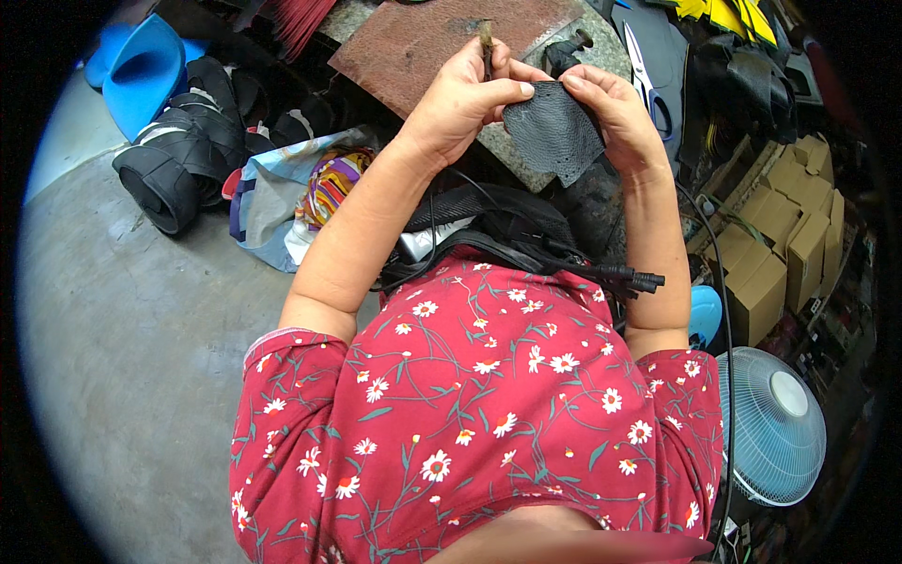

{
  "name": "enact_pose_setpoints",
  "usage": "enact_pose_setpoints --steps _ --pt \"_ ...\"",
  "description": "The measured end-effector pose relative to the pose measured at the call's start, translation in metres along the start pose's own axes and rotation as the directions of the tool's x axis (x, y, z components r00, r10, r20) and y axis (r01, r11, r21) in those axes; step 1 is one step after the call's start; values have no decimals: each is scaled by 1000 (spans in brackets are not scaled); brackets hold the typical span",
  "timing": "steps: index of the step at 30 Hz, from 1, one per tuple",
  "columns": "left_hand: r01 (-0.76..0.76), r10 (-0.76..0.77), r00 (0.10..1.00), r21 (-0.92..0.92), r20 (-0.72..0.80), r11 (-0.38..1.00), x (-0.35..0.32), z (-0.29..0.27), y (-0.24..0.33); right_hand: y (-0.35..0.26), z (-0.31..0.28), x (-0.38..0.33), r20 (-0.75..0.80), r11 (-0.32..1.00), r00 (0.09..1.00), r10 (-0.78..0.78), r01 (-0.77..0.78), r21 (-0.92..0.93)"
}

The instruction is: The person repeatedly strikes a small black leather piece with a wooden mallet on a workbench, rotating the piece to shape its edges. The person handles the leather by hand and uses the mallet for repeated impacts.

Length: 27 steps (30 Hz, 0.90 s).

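A small black piece of pebbled leather-like material [556,136] hangs between my two hands, with a rounded left side and an uneven lower edge. My left hand [470,94] pinches its upper left edge between thumb and finger. That same hand also grips a thin dark stick with a tan, brush-like tip [486,42] pointing away from me. My right hand [615,111] is closed on the piece's upper right edge, thumb on top. Just beyond the piece, a dark object with a round knob [581,39] is partly hidden. Beneath my hands lies a worn brown board [399,47] on a stone-like worktop.
Blue-handled scissors [646,80] lie right of my right hand. Black rolled pieces [174,164], blue curved sheets [146,75] and a bag [268,202] sit at left. Cardboard pieces [785,221] and a fan [775,423] stand at right. A black cable [723,282] runs down beside my right arm.
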<state>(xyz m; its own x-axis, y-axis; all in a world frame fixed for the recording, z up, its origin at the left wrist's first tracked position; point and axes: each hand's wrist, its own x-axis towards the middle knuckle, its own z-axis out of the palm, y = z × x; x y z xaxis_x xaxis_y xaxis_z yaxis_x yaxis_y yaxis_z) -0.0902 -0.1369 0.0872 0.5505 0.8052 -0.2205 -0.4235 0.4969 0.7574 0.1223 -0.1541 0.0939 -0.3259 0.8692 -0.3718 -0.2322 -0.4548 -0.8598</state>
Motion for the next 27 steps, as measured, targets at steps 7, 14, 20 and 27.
enact_pose_setpoints --steps 7,14,20,27 --pt "22 -21 1000 -118 11 993 -1 1 -3 6 -3 4 57 997 998 8 -12 72" --pt "7 -5 1000 -180 8 984 1 0 -6 7 -2 4 7 996 1000 -10 10 88" --pt "17 -14 1000 -210 15 978 4 -2 -8 7 -4 4 35 997 999 2 -5 71" --pt "86 -85 996 -77 13 993 2 -9 -6 9 -6 4 -66 999 997 35 -35 -1"
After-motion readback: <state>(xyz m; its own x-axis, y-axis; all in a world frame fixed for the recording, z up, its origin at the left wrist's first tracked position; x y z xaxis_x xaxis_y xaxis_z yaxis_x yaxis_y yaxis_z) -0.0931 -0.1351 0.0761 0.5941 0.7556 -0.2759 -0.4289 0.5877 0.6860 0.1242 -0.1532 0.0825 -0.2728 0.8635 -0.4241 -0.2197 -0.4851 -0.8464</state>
